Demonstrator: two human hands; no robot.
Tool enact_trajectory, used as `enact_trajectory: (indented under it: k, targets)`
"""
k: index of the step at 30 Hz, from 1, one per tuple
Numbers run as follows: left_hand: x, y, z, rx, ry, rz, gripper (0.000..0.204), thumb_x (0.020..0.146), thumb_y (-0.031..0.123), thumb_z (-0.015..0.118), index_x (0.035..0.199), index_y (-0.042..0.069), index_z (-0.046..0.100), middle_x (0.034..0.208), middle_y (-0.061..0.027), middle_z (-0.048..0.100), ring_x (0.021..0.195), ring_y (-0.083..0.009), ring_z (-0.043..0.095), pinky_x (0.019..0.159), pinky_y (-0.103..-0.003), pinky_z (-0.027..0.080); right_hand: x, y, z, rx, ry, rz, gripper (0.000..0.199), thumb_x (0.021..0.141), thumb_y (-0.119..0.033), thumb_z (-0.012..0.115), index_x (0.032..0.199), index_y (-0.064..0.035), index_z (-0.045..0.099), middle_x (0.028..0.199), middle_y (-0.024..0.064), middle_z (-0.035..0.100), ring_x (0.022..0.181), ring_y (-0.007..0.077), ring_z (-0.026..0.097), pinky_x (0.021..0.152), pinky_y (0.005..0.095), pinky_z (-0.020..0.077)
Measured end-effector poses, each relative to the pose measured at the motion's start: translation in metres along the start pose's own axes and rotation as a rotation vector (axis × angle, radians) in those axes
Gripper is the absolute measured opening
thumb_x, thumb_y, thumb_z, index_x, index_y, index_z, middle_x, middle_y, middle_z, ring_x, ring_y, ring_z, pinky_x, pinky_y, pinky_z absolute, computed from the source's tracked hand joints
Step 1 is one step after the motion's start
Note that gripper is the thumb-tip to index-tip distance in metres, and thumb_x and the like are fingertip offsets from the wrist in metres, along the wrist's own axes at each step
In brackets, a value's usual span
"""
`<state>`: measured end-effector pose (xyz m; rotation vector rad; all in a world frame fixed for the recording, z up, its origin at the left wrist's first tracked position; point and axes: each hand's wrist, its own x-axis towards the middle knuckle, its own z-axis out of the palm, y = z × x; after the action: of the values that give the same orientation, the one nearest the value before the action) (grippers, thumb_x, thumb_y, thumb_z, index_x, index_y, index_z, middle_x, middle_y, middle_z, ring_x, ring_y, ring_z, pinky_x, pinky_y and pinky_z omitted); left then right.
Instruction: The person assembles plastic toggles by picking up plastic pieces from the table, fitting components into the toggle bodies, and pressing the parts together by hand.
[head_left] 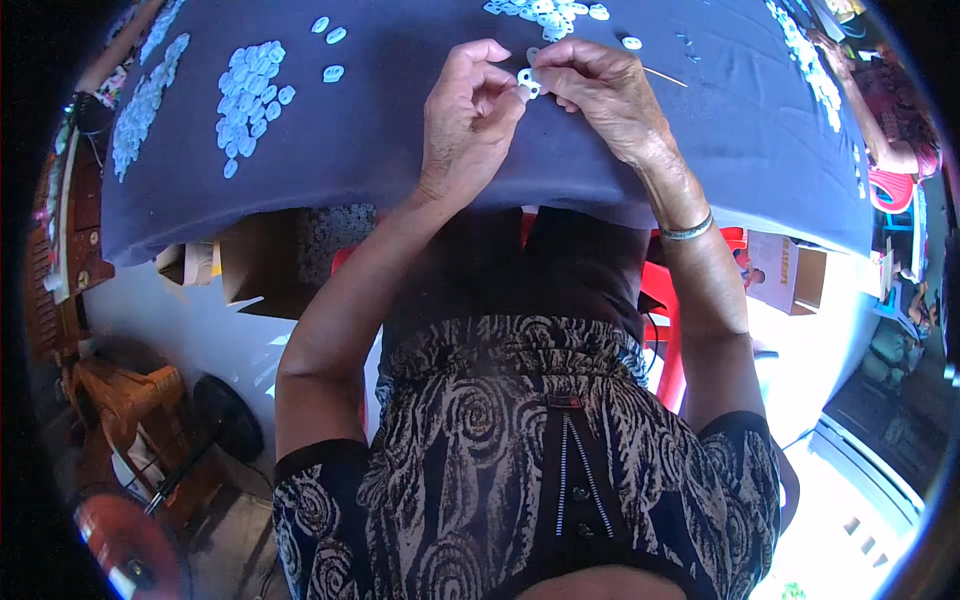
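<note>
My left hand (468, 118) and my right hand (606, 100) meet above the dark blue tablecloth (400, 150). Between their fingertips is a small white plastic piece (528, 80) with dark spots or holes. My left thumb and finger pinch its lower side, and my right fingertips close on its other edge. A thin wooden stick (668, 77) sticks out past my right hand; whether it is held or lies on the cloth I cannot tell. Beyond my hands lies a heap of similar white pieces (545, 12), with a loose white piece (631, 43) right of it.
More white pieces (250, 95) are heaped at the left, others along both far sides. Another person's arm (870, 110) reaches in at the right edge, and one more arm (118, 50) at the upper left. Cardboard boxes (262, 262) stand under the table's near edge.
</note>
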<state>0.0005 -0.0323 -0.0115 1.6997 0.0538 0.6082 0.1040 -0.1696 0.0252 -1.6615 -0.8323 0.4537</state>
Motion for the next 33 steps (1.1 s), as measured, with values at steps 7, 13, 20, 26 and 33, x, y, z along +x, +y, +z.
enact_trajectory:
  k: [7, 13, 20, 26, 33]
  targets:
    - [0.0, 0.001, -0.001, -0.017, 0.027, -0.035, 0.034, 0.086, -0.001, 0.06, 0.117, 0.002, 0.046, 0.089, -0.0064, 0.061, 0.077, -0.0096, 0.061, 0.062, -0.022, 0.051, 0.0, 0.001, 0.003, -0.047, 0.009, -0.049, 0.014, 0.084, -0.014, 0.067, 0.094, -0.0032, 0.068, 0.074, -0.0033, 0.059, 0.068, 0.0031, 0.05, 0.062, 0.0205, 0.0435]
    - [0.0, 0.004, -0.002, -0.147, 0.023, -0.066, 0.033, 0.086, -0.001, 0.06, 0.116, 0.004, 0.048, 0.089, -0.0062, 0.062, 0.075, -0.01, 0.06, 0.062, -0.023, 0.051, 0.0, 0.008, 0.002, -0.076, -0.038, -0.123, 0.019, 0.08, -0.01, 0.071, 0.098, -0.0059, 0.067, 0.074, -0.0033, 0.06, 0.067, 0.0028, 0.052, 0.061, 0.0206, 0.0468]
    - [-0.001, 0.008, -0.003, -0.244, 0.049, -0.133, 0.031, 0.085, 0.0, 0.062, 0.113, 0.004, 0.051, 0.087, -0.005, 0.064, 0.077, -0.009, 0.06, 0.064, -0.023, 0.049, -0.004, -0.007, 0.004, -0.218, -0.054, -0.16, 0.024, 0.076, -0.009, 0.075, 0.098, -0.0076, 0.065, 0.071, -0.0014, 0.059, 0.062, 0.0037, 0.053, 0.056, 0.0216, 0.0469]
    - [0.001, 0.013, -0.005, -0.265, 0.075, -0.113, 0.029, 0.082, -0.004, 0.064, 0.108, 0.002, 0.053, 0.081, -0.0057, 0.065, 0.071, -0.0052, 0.059, 0.062, -0.02, 0.047, -0.004, -0.006, 0.007, -0.231, -0.005, -0.28, 0.022, 0.076, -0.009, 0.075, 0.096, -0.0074, 0.065, 0.074, -0.0004, 0.061, 0.062, 0.0045, 0.055, 0.056, 0.0221, 0.0474]
    - [0.004, 0.019, -0.017, -0.026, -0.046, -0.07, 0.029, 0.089, 0.004, 0.06, 0.118, 0.003, 0.055, 0.09, -0.0077, 0.067, 0.084, -0.0115, 0.065, 0.066, -0.024, 0.051, -0.004, -0.003, 0.007, -0.213, -0.012, -0.329, 0.022, 0.075, -0.007, 0.073, 0.095, -0.0075, 0.065, 0.078, 0.0006, 0.062, 0.062, 0.0053, 0.055, 0.055, 0.0224, 0.047]
